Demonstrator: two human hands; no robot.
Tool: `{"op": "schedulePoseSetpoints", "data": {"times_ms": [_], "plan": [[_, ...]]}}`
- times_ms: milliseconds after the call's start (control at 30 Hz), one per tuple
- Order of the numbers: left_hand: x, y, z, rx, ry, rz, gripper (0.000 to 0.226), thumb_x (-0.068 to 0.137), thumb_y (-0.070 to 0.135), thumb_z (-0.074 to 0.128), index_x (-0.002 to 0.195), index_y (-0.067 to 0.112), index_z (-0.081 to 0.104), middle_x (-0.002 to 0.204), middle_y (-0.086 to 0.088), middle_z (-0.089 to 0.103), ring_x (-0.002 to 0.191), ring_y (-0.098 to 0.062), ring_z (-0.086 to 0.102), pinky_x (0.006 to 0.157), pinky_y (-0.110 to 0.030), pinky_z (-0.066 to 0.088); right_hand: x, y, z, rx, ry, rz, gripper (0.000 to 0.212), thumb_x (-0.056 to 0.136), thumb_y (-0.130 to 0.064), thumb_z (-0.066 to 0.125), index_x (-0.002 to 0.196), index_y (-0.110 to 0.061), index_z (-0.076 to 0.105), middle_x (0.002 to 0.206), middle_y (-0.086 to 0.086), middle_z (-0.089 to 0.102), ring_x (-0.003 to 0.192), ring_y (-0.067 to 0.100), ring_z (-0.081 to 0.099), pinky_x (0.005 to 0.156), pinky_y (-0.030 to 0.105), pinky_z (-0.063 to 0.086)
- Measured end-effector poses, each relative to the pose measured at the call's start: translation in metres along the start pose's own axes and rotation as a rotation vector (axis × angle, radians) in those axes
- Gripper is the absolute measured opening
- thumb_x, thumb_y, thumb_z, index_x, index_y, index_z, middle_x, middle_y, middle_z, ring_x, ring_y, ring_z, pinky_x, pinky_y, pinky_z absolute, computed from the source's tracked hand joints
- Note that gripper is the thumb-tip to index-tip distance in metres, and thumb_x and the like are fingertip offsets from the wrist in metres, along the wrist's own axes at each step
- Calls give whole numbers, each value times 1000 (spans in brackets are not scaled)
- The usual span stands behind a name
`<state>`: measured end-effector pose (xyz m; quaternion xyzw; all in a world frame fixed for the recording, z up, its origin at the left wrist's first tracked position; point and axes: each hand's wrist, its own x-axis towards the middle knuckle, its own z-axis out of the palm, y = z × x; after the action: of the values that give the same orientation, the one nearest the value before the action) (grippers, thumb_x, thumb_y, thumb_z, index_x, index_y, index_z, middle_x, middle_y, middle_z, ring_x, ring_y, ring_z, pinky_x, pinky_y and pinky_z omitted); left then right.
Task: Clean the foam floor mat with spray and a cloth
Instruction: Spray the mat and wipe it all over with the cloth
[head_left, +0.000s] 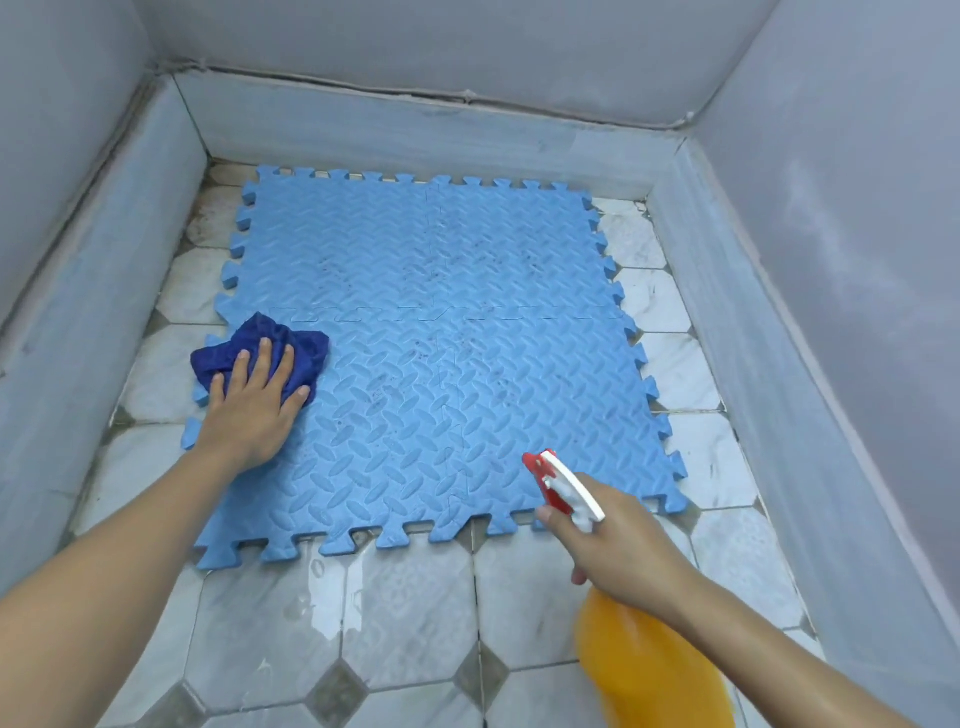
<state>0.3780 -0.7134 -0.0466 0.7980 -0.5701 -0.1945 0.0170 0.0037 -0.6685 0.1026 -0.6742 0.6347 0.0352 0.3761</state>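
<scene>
A light blue foam floor mat (431, 332), made of interlocking puzzle tiles, lies on the tiled floor and shows dark specks near its middle. My left hand (253, 410) presses flat on a crumpled dark blue cloth (270, 340) at the mat's left edge. My right hand (618, 545) grips the neck of an orange spray bottle (649, 670) with a red and white trigger head (558, 480). The nozzle points toward the mat's near right part, just above its front edge.
The white and grey tiled floor (410, 623) has a wet patch in front of the mat. Grey skirting and walls (810, 312) close in on the left, back and right, leaving narrow strips of floor around the mat.
</scene>
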Motion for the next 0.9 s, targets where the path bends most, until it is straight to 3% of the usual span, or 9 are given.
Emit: {"op": "schedulePoseSetpoints", "data": {"times_ms": [300, 400, 467, 533, 633, 800, 900], "plan": [[-1, -3, -1, 16, 43, -57, 60, 99, 46, 24, 152, 27, 3, 161, 0, -5, 146, -28, -1, 115, -50, 0, -18, 76, -33, -14, 147, 184, 25, 95, -44, 52, 114, -29, 57, 89, -6, 64, 49, 9, 67, 76, 34, 53], [-3, -2, 0, 20, 54, -61, 60, 99, 45, 24, 152, 27, 4, 161, 0, -4, 146, -29, -1, 114, -50, 0, -21, 81, -40, 80, 228, 216, 14, 95, -38, 54, 109, -36, 55, 73, -3, 65, 49, 12, 67, 72, 31, 51], [-5, 3, 1, 17, 52, -50, 60, 99, 46, 23, 152, 26, 5, 161, 0, -4, 146, -29, -1, 114, -51, 1, -18, 77, -45, 114, 259, 206, 5, 95, -33, 54, 97, -39, 54, 66, 0, 65, 48, 13, 67, 67, 31, 48], [-9, 10, 1, 13, 43, -26, 59, 99, 46, 22, 152, 26, 6, 161, 1, -4, 146, -29, -1, 114, -51, 0, -11, 68, -47, 149, 281, 196, 9, 95, -31, 56, 88, -26, 56, 70, 6, 66, 48, 15, 67, 65, 32, 49], [-19, 21, 2, 48, 26, 53, 60, 99, 47, 22, 152, 27, 4, 160, 2, -6, 147, -27, -2, 115, -49, 0, 5, 46, -51, 187, 323, 160, 19, 95, -32, 57, 94, -13, 56, 81, 13, 67, 49, 15, 68, 69, 35, 52], [-32, 45, 6, 105, -29, 220, 60, 99, 49, 18, 151, 31, -5, 159, 6, -15, 147, -21, -9, 117, -44, -1, 33, 5, -60, 208, 378, 68, 23, 95, -33, 56, 87, -11, 56, 80, 15, 68, 49, 16, 68, 67, 38, 54], [-36, 57, 11, 107, -52, 290, 60, 99, 49, 18, 151, 32, -6, 158, 8, -19, 146, -19, -12, 118, -42, -4, 47, -13, -66, 222, 359, -4, 23, 95, -36, 57, 94, -12, 56, 85, 14, 66, 51, 16, 69, 73, 40, 55]]}}
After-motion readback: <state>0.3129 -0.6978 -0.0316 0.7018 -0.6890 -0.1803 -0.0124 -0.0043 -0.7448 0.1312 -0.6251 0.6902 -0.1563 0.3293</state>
